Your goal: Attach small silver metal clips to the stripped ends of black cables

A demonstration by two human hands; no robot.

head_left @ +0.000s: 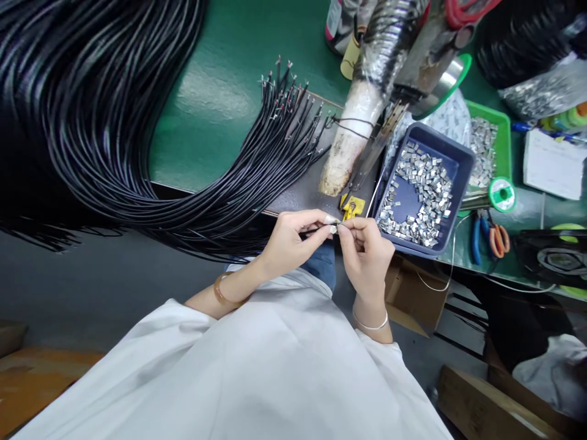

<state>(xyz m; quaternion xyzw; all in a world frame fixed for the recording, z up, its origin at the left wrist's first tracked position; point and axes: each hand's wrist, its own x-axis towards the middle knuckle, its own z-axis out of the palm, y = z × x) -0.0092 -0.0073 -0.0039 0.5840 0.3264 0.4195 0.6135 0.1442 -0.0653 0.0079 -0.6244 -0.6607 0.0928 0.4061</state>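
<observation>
My left hand (293, 241) is closed in a pinch on a thin black cable, close to the cable's end. Fingertip to fingertip with it, my right hand (364, 247) pinches something small at that end; the fingers hide most of it. A small silvery piece shows between the hands. Just beyond them sits a yellow fixture (352, 206) at the bench edge. Many black cables (229, 189) sweep in from the left, their stripped ends fanned out on a grey board. Right of my right hand is a dark blue tray (461, 162) holding many small metal pieces (424, 183).
A plastic-wrapped duct (358, 122) hangs down over the bench. Beyond the tray stand a green tray (504, 134) of metal pieces and a solder spool (502, 194). Pliers (499, 239) with orange handles lie at the right edge. Below is a cardboard box (408, 299).
</observation>
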